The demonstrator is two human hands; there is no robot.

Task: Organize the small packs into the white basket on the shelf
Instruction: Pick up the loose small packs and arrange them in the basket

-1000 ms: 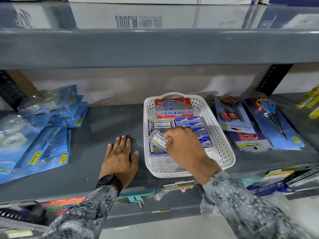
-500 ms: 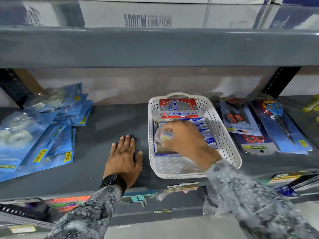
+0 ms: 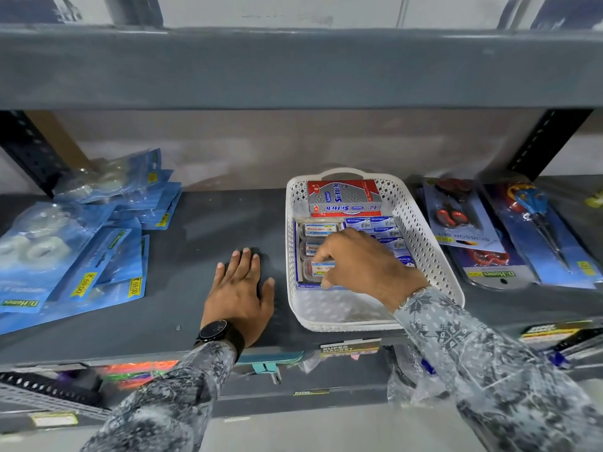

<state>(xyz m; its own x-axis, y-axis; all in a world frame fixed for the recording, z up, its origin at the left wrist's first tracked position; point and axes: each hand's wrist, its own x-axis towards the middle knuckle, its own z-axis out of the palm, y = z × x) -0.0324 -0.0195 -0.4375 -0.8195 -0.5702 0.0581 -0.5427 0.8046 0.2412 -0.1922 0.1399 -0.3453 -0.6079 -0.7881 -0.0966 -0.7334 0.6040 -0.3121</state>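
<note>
A basket (image 3: 424, 236) sat on the shelf (image 3: 208, 223), packs (image 3: 318, 229) inside, tape packets (image 3: 81, 256) to its left, scissors (image 3: 463, 220) right.

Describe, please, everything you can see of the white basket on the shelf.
The white basket looks like plastic: rectangular, with perforated lattice walls and an arched handle at its far end. It sits flat on the grey shelf, between blue tape packs and scissor packs. A red and silver box lies at the back, rows of small packs fill the middle, and the near end is bare. The right hand reaches in, fingers on one small pack; the left hand rests flat alongside.
</note>
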